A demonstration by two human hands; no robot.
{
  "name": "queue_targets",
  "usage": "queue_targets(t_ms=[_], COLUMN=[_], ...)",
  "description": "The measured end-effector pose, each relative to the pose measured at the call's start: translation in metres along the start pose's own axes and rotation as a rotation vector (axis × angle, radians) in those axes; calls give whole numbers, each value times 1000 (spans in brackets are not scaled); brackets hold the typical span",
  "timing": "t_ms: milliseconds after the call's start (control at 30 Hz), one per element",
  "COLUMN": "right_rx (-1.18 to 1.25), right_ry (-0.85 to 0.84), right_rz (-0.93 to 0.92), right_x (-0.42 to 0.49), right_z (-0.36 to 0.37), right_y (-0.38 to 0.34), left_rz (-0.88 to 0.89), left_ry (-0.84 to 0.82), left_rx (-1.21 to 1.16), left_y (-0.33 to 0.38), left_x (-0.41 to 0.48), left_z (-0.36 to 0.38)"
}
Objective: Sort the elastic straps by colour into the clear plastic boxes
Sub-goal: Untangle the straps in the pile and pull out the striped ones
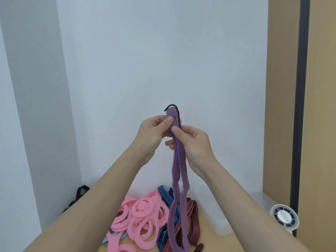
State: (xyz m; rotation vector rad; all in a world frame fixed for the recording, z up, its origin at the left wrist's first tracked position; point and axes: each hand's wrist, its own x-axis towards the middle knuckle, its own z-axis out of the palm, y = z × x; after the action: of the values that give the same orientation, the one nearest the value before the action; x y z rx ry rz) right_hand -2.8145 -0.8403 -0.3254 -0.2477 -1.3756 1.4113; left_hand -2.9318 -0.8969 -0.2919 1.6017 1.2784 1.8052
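Observation:
I hold a red-and-blue striped elastic strap [177,171] up in front of the wall, its black metal hooks [171,107] at the top. My left hand [152,133] pinches its upper end between thumb and fingers. Just below, my right hand [192,140] pinches the doubled strap with the thumb on its front. Both strands hang down to the table. Underneath lies a pile of pink elastic loops [140,220], blue striped straps [164,195] and dark red striped straps [190,220]. A clear plastic box [220,211] stands right of the pile, partly behind my right forearm.
A small white round fan [284,218] sits at the right by a tan panel [321,124]. A black strap or bag [81,193] lies on the floor at the left. A light blue piece [112,235] peeks out under the pink loops.

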Motion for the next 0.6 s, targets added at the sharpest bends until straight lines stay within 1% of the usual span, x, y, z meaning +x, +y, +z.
queue_targets(t_ms=[67,200,267,433,533,600], right_rx=[-55,-134,-147,-48,-64,-120], right_ry=[-42,-60,-84,-155,-167,-156], right_rz=[47,68,119,218,187,148], right_x=[-2,-3,-5,-8,-6,-5], right_z=[2,6,6,5,8,9], right_y=[2,4,4,5,7,7], left_rz=[-27,-36,-48,-89,-143,-178], left_ry=[5,30,46,54,41,-16], left_rx=[-64,-212,-270,-250,-213,-213], left_y=[1,2,1,3,3,3], left_x=[-2,-3,-3,-7,-8,-7], left_z=[3,11,13,16,16,13])
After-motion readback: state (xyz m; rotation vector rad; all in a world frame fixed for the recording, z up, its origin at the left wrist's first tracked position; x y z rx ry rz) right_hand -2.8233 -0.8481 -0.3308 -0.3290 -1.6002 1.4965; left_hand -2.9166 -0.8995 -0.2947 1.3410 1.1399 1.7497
